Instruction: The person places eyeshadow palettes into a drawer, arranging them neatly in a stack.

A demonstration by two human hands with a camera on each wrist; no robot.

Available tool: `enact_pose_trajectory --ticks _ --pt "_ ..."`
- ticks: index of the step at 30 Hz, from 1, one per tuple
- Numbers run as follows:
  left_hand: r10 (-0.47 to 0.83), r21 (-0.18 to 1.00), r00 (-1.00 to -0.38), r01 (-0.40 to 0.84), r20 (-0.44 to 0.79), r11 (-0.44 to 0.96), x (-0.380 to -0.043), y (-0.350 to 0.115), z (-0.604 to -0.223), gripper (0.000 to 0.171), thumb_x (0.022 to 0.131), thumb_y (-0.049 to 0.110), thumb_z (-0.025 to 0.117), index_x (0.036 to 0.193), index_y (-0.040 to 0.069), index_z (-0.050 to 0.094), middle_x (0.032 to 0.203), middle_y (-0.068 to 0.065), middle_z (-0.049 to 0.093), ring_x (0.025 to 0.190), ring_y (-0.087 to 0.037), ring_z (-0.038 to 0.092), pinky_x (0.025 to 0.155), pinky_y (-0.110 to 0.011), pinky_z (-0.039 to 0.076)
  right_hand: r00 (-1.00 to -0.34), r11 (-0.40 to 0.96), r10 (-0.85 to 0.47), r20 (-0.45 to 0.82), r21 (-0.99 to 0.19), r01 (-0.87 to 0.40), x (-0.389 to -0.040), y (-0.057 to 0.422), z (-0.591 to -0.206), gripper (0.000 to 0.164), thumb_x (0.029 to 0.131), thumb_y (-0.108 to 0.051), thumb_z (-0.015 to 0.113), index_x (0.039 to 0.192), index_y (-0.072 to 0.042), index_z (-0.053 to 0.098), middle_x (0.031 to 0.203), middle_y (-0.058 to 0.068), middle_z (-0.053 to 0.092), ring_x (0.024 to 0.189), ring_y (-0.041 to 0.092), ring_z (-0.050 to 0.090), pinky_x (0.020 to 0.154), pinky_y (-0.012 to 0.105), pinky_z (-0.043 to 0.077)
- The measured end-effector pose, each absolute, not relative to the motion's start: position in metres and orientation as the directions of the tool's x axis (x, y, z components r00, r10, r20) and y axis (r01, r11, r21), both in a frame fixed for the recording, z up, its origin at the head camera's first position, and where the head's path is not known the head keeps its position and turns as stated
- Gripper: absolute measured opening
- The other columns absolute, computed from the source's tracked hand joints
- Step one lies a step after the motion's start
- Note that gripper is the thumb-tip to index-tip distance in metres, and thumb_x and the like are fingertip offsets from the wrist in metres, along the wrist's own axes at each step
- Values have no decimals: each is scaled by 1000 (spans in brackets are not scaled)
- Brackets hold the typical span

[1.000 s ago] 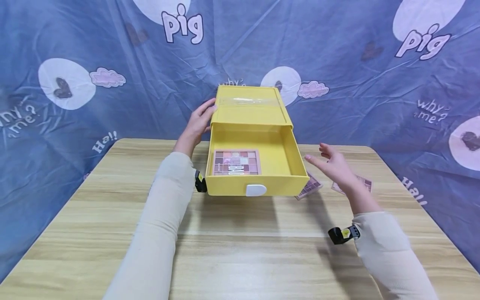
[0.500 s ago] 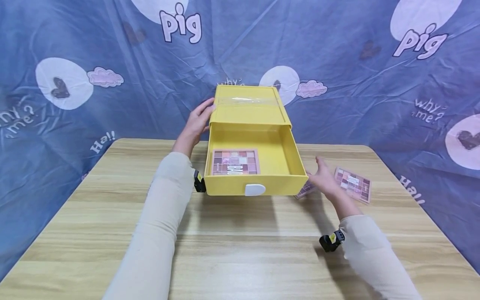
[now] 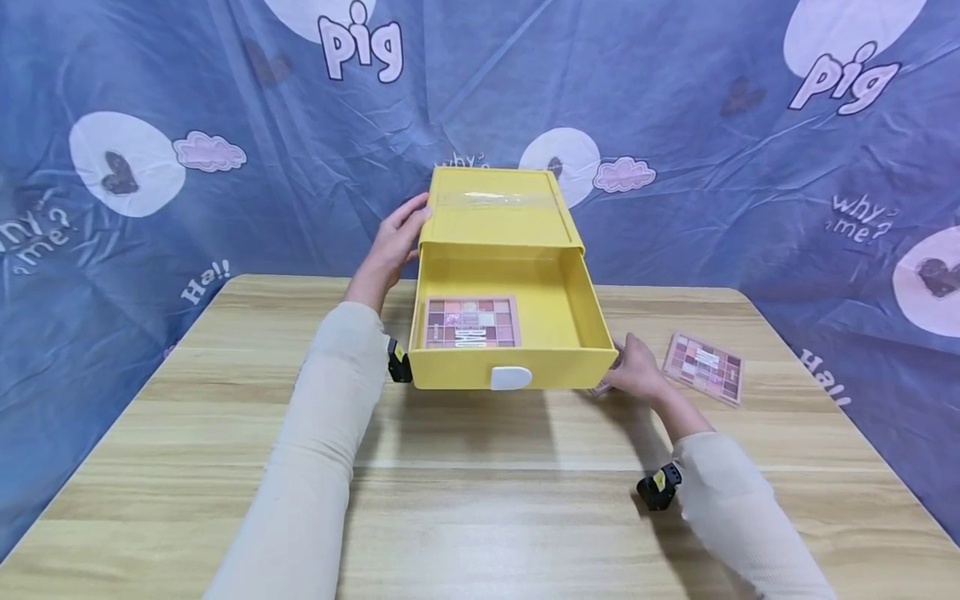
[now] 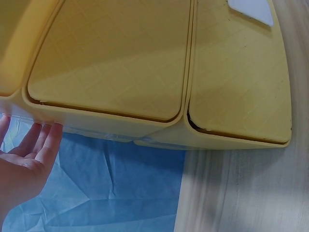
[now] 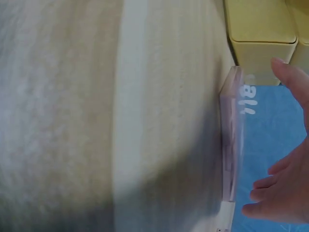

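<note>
A yellow drawer unit (image 3: 498,223) stands on the table with its top drawer (image 3: 450,371) pulled out. Inside that drawer, at the left, lies an eyeshadow palette (image 3: 471,323). My left hand (image 3: 392,243) rests on the unit's left side; in the left wrist view its straight fingertips (image 4: 50,133) touch the side wall below the pulled-out drawer. Right of the unit, my right hand (image 3: 636,371) is over a second palette (image 5: 231,137), thumb and fingers spread and apart from each other. In the head view that palette is mostly hidden by the hand and drawer.
A third palette (image 3: 705,368) lies flat on the wooden table (image 3: 480,517), right of my right hand. Lower drawers (image 4: 111,58) of the unit are closed. Behind the table hangs a blue printed cloth (image 3: 300,183).
My right hand has moved left and down to the palette beside the unit, uncovering the third palette. My left hand keeps its place on the unit's side.
</note>
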State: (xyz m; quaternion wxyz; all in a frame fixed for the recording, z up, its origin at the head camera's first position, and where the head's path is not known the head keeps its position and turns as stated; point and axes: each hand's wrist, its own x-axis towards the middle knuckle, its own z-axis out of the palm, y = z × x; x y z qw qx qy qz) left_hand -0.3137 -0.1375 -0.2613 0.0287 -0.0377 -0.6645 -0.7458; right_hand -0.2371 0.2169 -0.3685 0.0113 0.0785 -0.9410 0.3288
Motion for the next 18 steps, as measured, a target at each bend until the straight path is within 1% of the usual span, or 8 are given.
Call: enact_pose_trajectory --ticks 4,8,11,14,17,18 --pt "8 990 -996 91 93 -111 -314 -137 -261 47 84 28 54 129 21 43 127 -2 40 111 -15 40 87 -40 36 -983 796 -158 90 -578 -181 -238 217 -374 62 54 -15 76 96 14 42 76 18 45 76 34 41 73 44 35" --pt "7 990 -996 86 87 -111 -315 -137 -261 47 84 28 55 129 21 43 128 -2 39 111 -16 40 87 -39 37 -982 803 -163 90 -566 -185 -237 217 -376 65 51 -15 79 97 14 43 74 15 46 75 32 43 72 43 36" --pt "4 990 -996 83 84 -116 -315 -137 -261 47 84 28 55 129 21 43 128 -2 39 110 -16 41 87 -39 36 -984 816 -161 78 -549 -177 -236 217 -378 70 51 -19 80 98 16 41 79 20 45 78 35 43 75 45 35" --pt "2 989 -996 84 85 -122 -315 -137 -261 47 84 27 55 129 20 43 128 -2 40 110 -16 41 87 -39 36 -988 822 -152 38 -549 -147 -235 218 -380 83 54 -22 80 108 21 35 90 30 43 87 41 41 82 49 32" --pt "4 988 -996 83 84 -133 -315 -137 -262 47 84 27 55 129 21 43 127 -2 40 109 -16 41 87 -39 36 -990 820 -138 -11 -562 -108 -234 219 -381 97 55 -27 80 118 23 24 102 38 37 95 46 37 87 52 28" --pt "5 987 -996 83 84 -135 -315 -137 -262 47 84 27 55 129 21 43 127 -2 40 109 -16 41 87 -39 36 -991 821 -134 -21 -563 -99 -234 219 -382 99 56 -28 80 119 23 23 104 40 36 97 47 36 88 52 28"
